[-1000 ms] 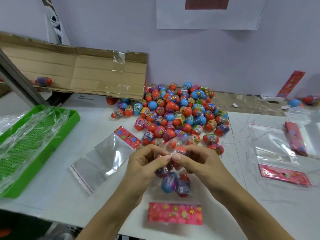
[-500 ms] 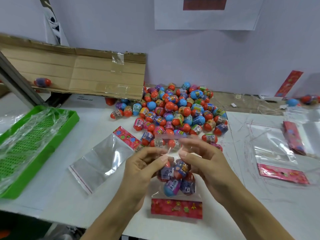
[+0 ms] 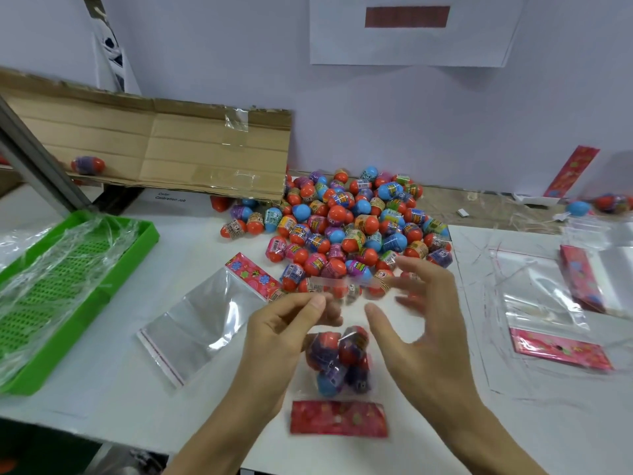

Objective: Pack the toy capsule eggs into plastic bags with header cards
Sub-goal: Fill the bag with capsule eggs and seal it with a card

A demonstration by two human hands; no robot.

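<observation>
While the left hand (image 3: pixel 291 323) pinches one filled bag (image 3: pixel 339 365) and the right hand (image 3: pixel 421 323) hangs open, many capsule eggs (image 3: pixel 352 228) and empty bags (image 3: pixel 202 320) wait.

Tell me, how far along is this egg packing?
Early, by the look of it. In hand: one bag holds a few eggs above its red header card; the left hand pinches its flap strip, the right hand hovers open, blurred. Left: a big egg pile and an empty bag. No finished pack clearly shows.
</observation>
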